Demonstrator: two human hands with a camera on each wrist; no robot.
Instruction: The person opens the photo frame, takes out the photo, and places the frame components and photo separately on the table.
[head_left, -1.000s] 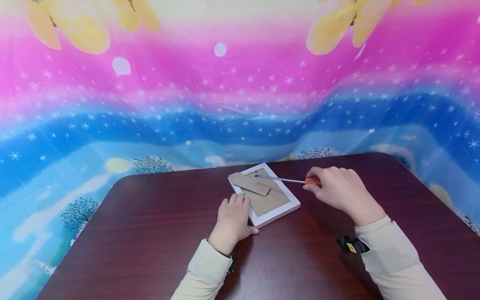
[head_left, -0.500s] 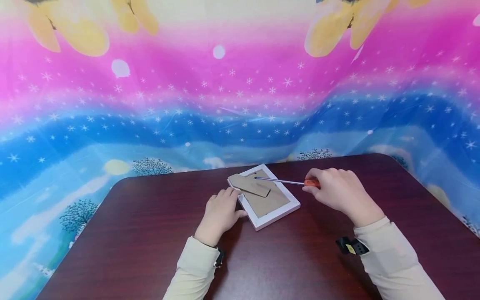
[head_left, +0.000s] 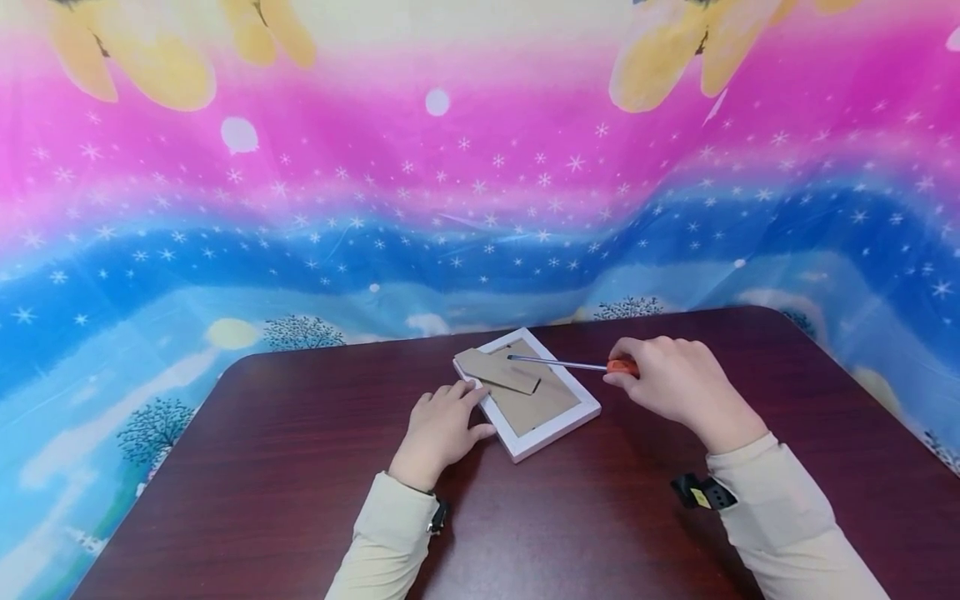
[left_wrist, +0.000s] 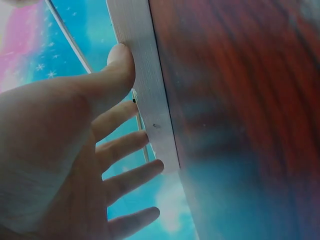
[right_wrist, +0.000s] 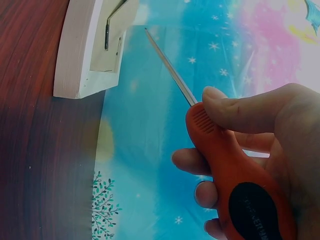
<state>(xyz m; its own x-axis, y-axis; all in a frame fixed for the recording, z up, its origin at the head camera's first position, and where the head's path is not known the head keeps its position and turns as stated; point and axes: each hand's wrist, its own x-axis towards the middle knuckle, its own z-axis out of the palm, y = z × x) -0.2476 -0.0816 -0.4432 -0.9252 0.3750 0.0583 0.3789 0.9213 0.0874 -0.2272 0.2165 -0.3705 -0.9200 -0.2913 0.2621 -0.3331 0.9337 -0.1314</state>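
- The left hand (head_left: 435, 429) has just shifted along the picture frame's (head_left: 573, 386) side — fingers fairly straight, thumb against its edge — so any steadying now seems to come beside the cardboard strut (head_left: 491, 368).
- The right hand (head_left: 678, 383) grasps the screwdriver (right_wrist: 220, 150); tip contact is unclear.
- The frame lies back-up on the table (head_left: 262, 467), barely moved.

Left hand (head_left: 438, 427), lower centre: shifted leftward; thumb moved from white picture frame (head_left: 551, 428)'s bottom corner, up its left side; fingertip contact uncertain.
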